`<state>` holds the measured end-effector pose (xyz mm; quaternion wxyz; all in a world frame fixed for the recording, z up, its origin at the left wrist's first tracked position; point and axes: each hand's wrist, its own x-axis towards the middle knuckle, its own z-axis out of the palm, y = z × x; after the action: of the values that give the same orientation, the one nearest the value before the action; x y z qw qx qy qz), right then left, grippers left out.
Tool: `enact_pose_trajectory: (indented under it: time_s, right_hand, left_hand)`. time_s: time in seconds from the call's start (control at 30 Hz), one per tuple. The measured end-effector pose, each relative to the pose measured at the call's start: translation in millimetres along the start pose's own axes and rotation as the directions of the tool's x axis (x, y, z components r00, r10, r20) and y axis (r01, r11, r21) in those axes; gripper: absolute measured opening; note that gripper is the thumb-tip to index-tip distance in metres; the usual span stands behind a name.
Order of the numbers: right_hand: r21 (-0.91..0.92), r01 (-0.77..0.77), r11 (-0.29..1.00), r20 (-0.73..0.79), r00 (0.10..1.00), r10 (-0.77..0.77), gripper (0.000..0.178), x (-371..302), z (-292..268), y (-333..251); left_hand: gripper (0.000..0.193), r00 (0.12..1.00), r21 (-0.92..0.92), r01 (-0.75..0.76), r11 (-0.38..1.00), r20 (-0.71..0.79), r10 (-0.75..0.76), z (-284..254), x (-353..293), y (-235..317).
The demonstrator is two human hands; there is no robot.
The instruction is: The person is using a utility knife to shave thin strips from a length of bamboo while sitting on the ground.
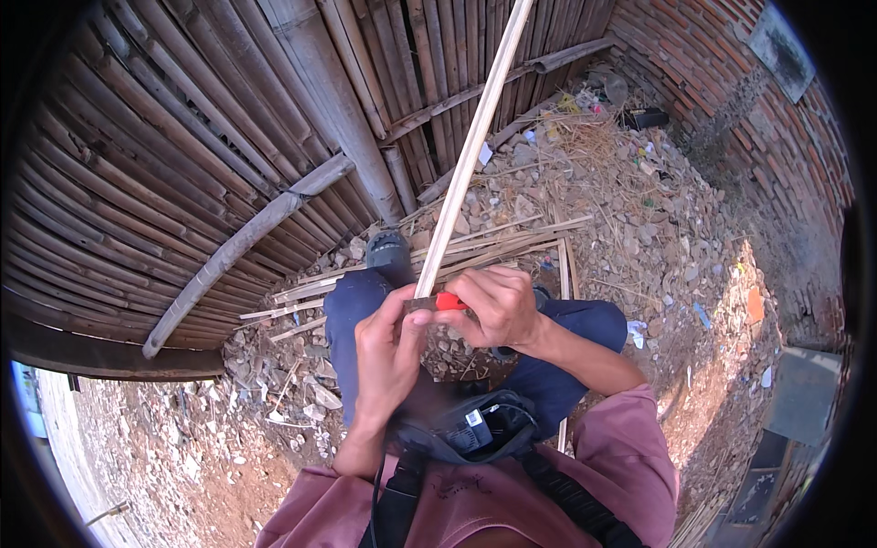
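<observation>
A long pale bamboo strip [476, 139] slants up and away from my hands, a groove or split line along its length. My left hand [387, 354] is closed around its near end, thumb and fingers pinching there. My right hand [499, 304] grips the red handle [449, 300] of what looks like a knife. Its dark blade [422, 304] lies crosswise at the strip's near end, between my two hands and close to my left thumb. The fingers of both hands partly cover the blade and the strip's end.
Several loose strips [512, 245] lie on the rubble beyond my knees. A bamboo slat wall [155, 173] rises at the left, a brick wall [722, 73] at the far right. An open black pouch [470, 427] sits at my waist. Litter and stones cover the ground.
</observation>
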<state>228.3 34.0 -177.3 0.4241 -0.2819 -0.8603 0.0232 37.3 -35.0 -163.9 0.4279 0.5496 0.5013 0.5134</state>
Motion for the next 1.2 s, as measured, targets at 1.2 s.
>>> enact_pose_trajectory:
  time_s: [1.2]
  right_hand:
    - [0.004,-0.04,0.999,-0.002,0.999,0.04,0.039,2.4,-5.3,-0.9]
  left_hand:
    - [0.022,1.0,0.138,-0.009,0.99,0.029,0.005,-3.9,5.6,6.0]
